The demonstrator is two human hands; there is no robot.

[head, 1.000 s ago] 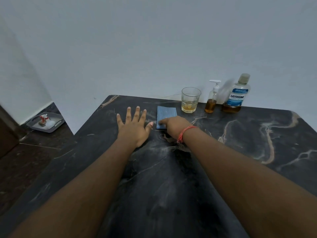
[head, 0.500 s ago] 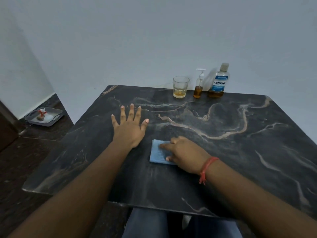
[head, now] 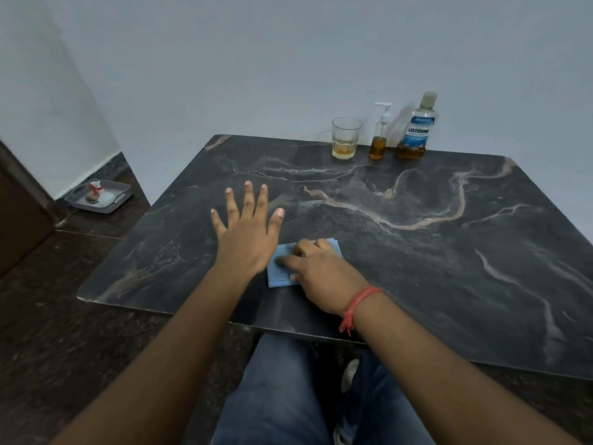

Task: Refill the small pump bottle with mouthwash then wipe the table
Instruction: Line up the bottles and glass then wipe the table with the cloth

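A blue ribbed cloth (head: 279, 266) lies flat on the dark marble table (head: 449, 252), near its front edge. My right hand (head: 317, 271), with a red thread at the wrist, presses down on the cloth with fingers spread over it. Just left of the cloth, my left hand (head: 245, 234) rests flat on the table, fingers apart, holding nothing. At the far edge stand the small pump bottle (head: 380, 136) partly filled with amber liquid and the Listerine mouthwash bottle (head: 417, 130), side by side.
A glass (head: 346, 139) with a little amber liquid stands left of the pump bottle. A grey tray (head: 99, 197) holding a small spray bottle sits on the dark floor at the left by the wall. My legs in jeans show under the table's front edge.
My right hand has dragged the cloth from the far part of the table toward the front edge. My left hand stayed flat on the table. The view pulled back.
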